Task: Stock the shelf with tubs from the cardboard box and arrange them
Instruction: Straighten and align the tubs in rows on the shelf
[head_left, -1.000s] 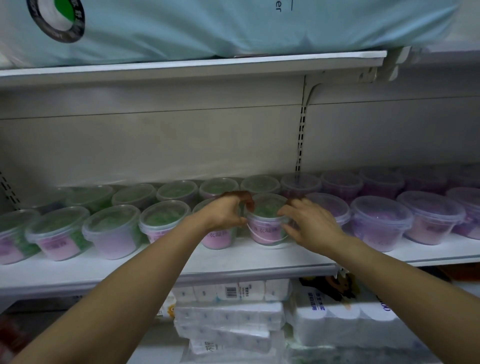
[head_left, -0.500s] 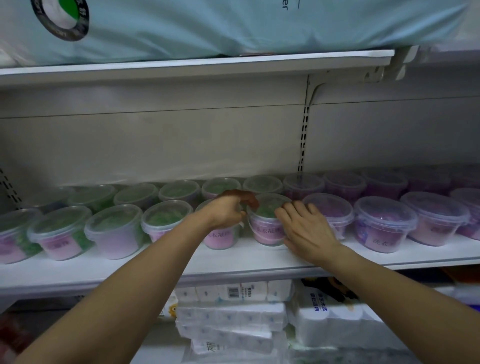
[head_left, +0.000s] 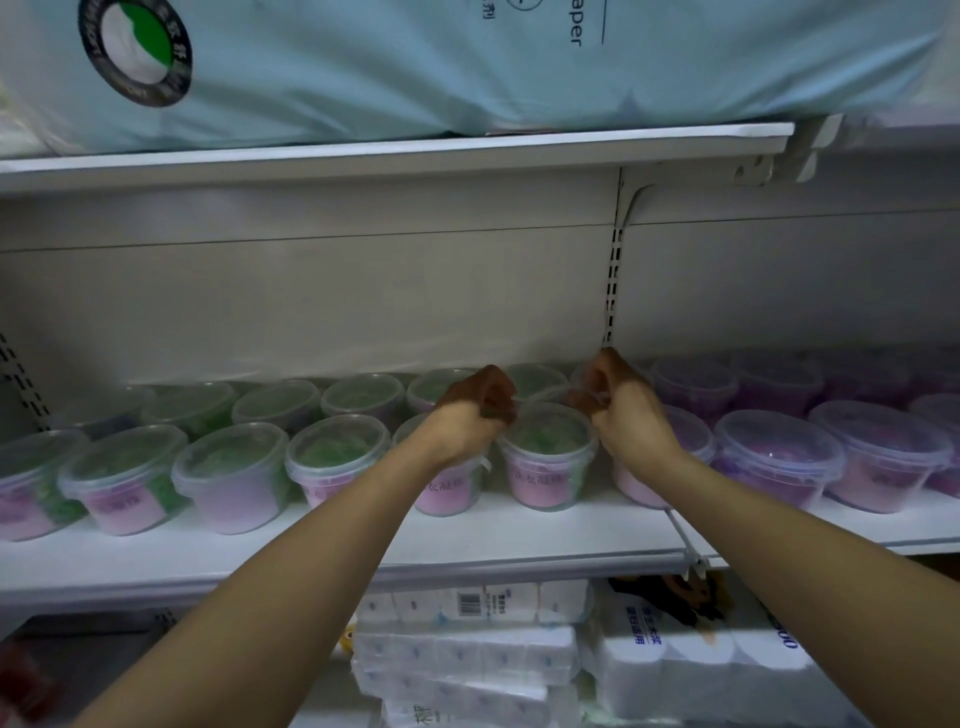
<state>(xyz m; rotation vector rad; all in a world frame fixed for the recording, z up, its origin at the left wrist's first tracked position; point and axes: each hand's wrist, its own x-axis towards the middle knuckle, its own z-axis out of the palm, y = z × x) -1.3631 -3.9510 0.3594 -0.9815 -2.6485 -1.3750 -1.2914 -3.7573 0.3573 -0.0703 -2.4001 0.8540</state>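
Observation:
Two rows of clear lidded tubs stand on the white shelf (head_left: 519, 540), green-filled ones (head_left: 337, 452) to the left and purple-filled ones (head_left: 774, 457) to the right. My left hand (head_left: 475, 402) and my right hand (head_left: 621, 402) are raised side by side just above and behind a front-row green tub (head_left: 548, 462). Both hands have curled fingers that grip the rim of a clear green tub (head_left: 545, 397) between them, which is blurred and mostly hidden. The cardboard box is out of view.
A large pale blue pack (head_left: 467, 67) fills the upper shelf (head_left: 395, 156) close overhead. White tissue and paper-roll packs (head_left: 519, 649) are stacked under the tub shelf. A slotted upright (head_left: 613, 280) runs down the back panel behind my right hand.
Both hands have left the sides of the front green tub and moved up and back, with fingers now curled. The front tub stays on the shelf.

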